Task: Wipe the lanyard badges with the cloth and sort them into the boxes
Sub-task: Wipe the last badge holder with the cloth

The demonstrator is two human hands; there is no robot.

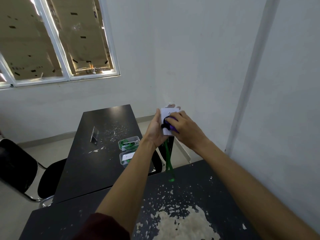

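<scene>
My left hand (155, 129) holds a white badge (165, 113) upright in the air, thumb on its left edge and fingertips showing behind its top. The badge's green lanyard (168, 158) hangs down from it toward the near table. My right hand (184, 129) presses a bunched purple and black cloth (168, 126) against the badge's face. Two clear plastic boxes stand on the far table: the farther box (129, 142) holds green lanyards, the nearer box (127, 157) holds a white badge.
A small upright stand (94, 135) is on the far black table (97, 163). The near table (190, 196) has badly chipped black paint. A black chair (19, 168) stands to the left. White walls close in on the right and behind.
</scene>
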